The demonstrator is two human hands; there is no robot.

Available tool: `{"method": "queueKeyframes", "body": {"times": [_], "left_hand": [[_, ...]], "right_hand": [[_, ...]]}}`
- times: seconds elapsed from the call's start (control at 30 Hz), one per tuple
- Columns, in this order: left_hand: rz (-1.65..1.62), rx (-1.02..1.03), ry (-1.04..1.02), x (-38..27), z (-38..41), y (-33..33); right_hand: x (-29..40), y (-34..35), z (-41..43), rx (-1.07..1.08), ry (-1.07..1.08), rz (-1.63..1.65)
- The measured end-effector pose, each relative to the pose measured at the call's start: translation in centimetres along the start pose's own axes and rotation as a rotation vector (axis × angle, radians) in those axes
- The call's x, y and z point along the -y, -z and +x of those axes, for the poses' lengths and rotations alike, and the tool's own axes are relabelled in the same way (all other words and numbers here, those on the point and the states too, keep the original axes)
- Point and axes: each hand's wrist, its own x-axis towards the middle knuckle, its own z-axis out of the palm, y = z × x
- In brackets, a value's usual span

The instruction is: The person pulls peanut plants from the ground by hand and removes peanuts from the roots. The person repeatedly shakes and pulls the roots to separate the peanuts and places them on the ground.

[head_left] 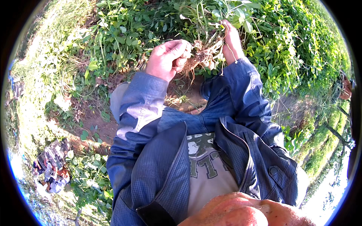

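Note:
My right hand (232,42) grips an uprooted leafy plant by its stems (216,42), with the fingers mostly hidden behind them. The tangled, soil-covered root clump (205,55) hangs between my two hands, and thin pale strands trail down from it. At the left side of the roots, my left hand (169,58) has its fingers curled in and its thumb bent over them. Whether anything sits inside those fingers is hidden. Green leaves (243,17) of the plant spread at the top and merge with the foliage behind.
Dense low green plants (282,50) grow ahead and on both sides. Bare brown soil (183,90) lies between my legs in blue jeans (181,118). A pile of mixed items (53,166), seemingly cloth, sits at lower left. Part of a person (345,89) shows at the right rim.

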Motion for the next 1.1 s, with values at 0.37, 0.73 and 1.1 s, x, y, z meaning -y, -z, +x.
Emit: {"method": "queueKeyframes", "body": {"times": [0.37,0.73,1.1], "left_hand": [[-0.353,0.262,-0.293,-2.8,-0.7,1.4],[0.276,0.351,0.167,-0.6,-3.1,-3.0],[0.076,-0.193,0.103,6.1,0.3,-2.7]], "right_hand": [[-0.1,1.3,1.3,-0.014,-0.040,0.095],[-1.5,1.3,3.2,-0.192,0.060,0.066],[-0.6,0.2,1.6,-0.221,-0.001,0.060]]}}
